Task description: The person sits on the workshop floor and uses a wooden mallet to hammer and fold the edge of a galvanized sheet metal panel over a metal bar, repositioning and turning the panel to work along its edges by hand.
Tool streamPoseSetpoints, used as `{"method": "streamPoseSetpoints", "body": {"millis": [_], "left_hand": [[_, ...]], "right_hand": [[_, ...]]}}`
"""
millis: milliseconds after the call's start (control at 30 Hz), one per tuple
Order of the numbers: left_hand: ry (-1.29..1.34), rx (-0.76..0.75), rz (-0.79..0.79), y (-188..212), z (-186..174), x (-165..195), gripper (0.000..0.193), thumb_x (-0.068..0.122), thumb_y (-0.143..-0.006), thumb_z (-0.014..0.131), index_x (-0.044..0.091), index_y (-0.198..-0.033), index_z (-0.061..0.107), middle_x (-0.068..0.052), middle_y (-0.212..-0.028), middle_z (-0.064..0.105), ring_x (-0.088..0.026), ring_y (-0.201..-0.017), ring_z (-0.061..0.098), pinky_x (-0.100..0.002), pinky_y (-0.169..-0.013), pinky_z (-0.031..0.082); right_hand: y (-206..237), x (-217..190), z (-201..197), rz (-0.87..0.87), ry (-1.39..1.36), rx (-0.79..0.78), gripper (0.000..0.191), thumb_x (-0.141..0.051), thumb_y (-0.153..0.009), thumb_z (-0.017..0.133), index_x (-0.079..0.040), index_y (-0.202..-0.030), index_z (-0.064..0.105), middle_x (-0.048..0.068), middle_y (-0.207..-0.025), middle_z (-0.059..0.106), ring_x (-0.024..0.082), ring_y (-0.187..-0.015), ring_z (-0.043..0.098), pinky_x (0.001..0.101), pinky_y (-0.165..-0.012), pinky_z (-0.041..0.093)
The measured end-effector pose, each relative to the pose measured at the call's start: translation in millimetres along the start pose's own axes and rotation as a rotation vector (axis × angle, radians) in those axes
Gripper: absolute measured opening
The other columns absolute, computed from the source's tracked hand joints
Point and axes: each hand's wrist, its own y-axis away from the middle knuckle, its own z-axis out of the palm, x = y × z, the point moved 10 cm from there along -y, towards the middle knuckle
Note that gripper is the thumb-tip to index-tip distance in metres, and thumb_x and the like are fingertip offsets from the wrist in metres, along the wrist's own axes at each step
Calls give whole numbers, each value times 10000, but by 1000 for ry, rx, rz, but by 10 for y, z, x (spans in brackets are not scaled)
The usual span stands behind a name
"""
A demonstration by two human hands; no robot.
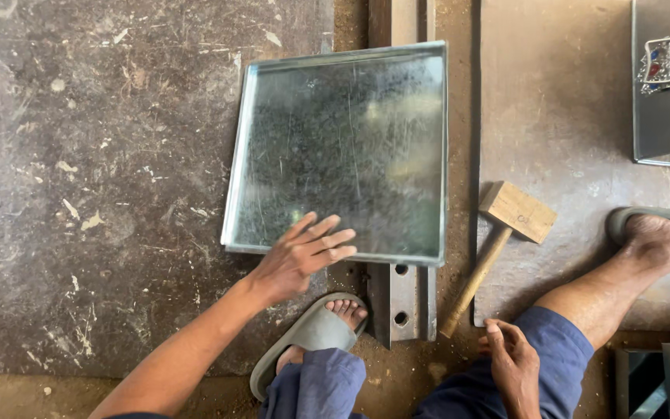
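Metal tray point(350, 140) under left hand point(300, 256), wooden mallet point(498, 240) beside steel rail point(405, 299).

Sticker point(668, 60): one label in view, on the grey metal sheet point(664, 116) at the top right corner.
Shape: roughly crest-like, wider than tall, with an uneven outline.
Colours: silver border, red and blue patches inside.
Position: well apart from the right hand point(515, 365), up and to its right; further still from the left hand point(300, 256).
Packages, signs, screens: none seen.
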Motion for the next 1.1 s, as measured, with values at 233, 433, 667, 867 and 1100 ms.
{"method": "streamPoseSetpoints", "body": {"millis": [233, 433, 667, 867, 1100], "left_hand": [[163, 247, -223, 451, -50, -24, 549, 100, -822, 719, 86, -1359, 605, -209, -1382, 589, -375, -1343, 506, -553, -1140, 340], [1766, 280, -1130, 995, 1304, -140, 298, 248, -972, 697, 30, -1170, 657, -140, -927, 735, -265, -802, 703, -416, -737, 568], [2182, 933, -1217, 1161, 1812, -784, 257, 283, -916, 665, 100, -1096, 656, -17, -1029, 721, -204, -927, 690, -385, -806, 558], [1995, 994, -997, 1016, 1422, -989, 252, 30, -917, 725, 85, -1155, 665, -30, -1099, 690, -170, -997, 659, -340, -852, 519], [813, 620, -521, 908, -107, 5, 143, 37, -904, 724, 29, -1047, 718, -69, -934, 742, -199, -805, 720, -331, -740, 581]], "right_hand": [[-78, -1154, 445, -266, -12, 48, 278, -261, -1042, 589, -17, -1112, 703, 55, -781, 706, 101, -687, 661, 247, -644, 522], [-199, -2471, 1229, -674, 477, 149, 575, -343, -1064, 610, 53, -649, 585, 235, -809, 619, 407, -689, 623, 496, -690, 487], [-195, -2650, 1629, -676, 614, 221, 560, -372, -1054, 574, 5, -641, 587, 168, -787, 612, 456, -710, 618, 572, -636, 452], [-214, -2492, 1634, -749, 534, 183, 466, -312, -1049, 563, -23, -687, 623, 157, -733, 607, 419, -674, 608, 543, -600, 446], [-95, -2291, 1812, -756, 431, 132, 481, -247, -1060, 601, -7, -645, 571, 219, -668, 553, 438, -595, 541, 505, -541, 395]]}}
